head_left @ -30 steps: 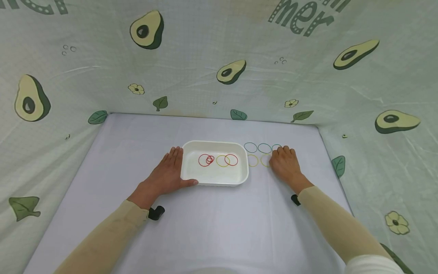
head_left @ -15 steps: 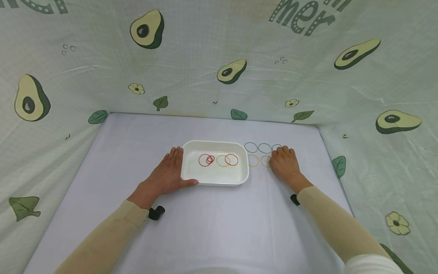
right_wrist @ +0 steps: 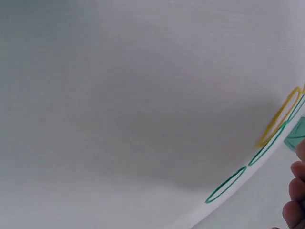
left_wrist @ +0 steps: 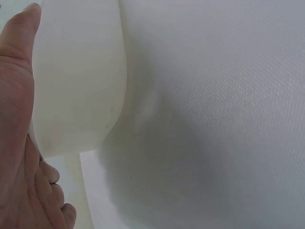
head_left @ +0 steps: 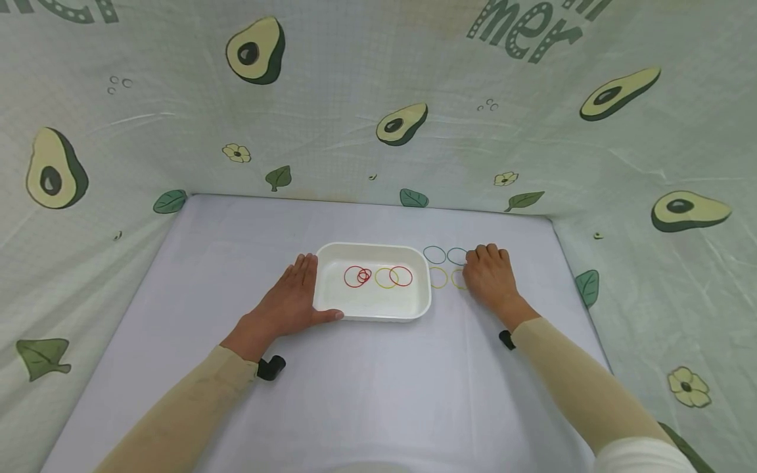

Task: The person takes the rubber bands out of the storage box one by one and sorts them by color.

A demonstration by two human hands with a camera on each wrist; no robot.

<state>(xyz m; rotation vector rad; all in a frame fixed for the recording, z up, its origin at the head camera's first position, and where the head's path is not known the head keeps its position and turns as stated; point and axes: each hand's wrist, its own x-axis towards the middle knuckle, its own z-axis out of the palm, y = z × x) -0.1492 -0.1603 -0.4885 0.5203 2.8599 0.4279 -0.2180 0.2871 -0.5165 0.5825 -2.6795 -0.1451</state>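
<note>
My left hand [head_left: 289, 299] is spread flat against the left end of a white rectangular tray [head_left: 372, 312], thumb along its near edge. Inside the tray lie several red rubber bands [head_left: 354, 286], one bunched small, and a yellow rubber band [head_left: 376, 285] overlapped by a red one. My right hand [head_left: 492, 279], fingers bent and pointing down, is over the right end of two rows of bands. Green rubber bands [right_wrist: 226, 184] form the far row, yellow rubber bands [right_wrist: 280, 118] the near one. I cannot tell whether its hidden fingertips hold anything.
White cloth [head_left: 378, 387] covers the table. A pale green curtain [head_left: 331, 98] printed with avocados and leaves stands behind it and along both sides. Dark wrist cameras [head_left: 271, 368] are strapped below both hands.
My right hand has shifted slightly up and to the left in the head view, and now covers the rightmost green rubber band. The left hand and tray have stayed in place.
</note>
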